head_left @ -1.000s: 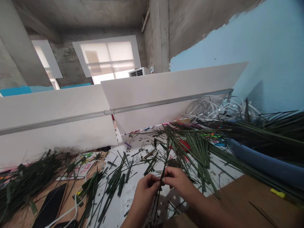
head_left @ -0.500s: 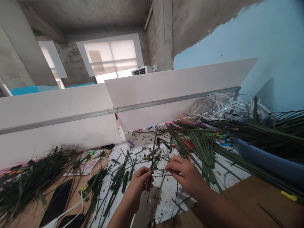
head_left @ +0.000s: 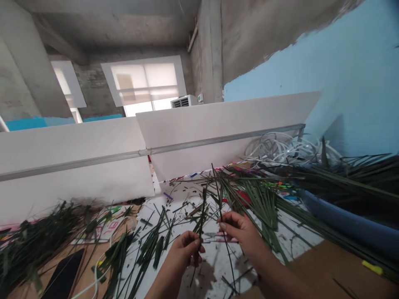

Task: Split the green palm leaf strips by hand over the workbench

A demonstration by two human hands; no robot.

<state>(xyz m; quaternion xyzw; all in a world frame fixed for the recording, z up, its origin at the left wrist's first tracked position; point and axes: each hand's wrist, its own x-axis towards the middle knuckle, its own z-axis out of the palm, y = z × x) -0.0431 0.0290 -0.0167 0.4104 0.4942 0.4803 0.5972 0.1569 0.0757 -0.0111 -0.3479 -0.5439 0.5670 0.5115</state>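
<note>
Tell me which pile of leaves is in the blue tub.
The dark pile at far right, the only one inside the tub; the others lie outside.

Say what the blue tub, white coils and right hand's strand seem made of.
Blue tub: probably plastic, smooth, evenly coloured. White coils: likely plastic, semi-glossy, holding springy loops. Strand in the right hand: apparently leaf, matte, dark green and narrow; synthetic isn't ruled out.

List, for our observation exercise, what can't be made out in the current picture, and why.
All in the head view:
- How many leaf strips the left hand grips: its fingers cover them.
- The whole slim tool by the right hand: that hand partly hides it.
- The phone's lower end: cut off by the bottom edge.
- The blue tub's bottom: dark leaves cover it.
- The card's wording: too small, partly covered.
</note>
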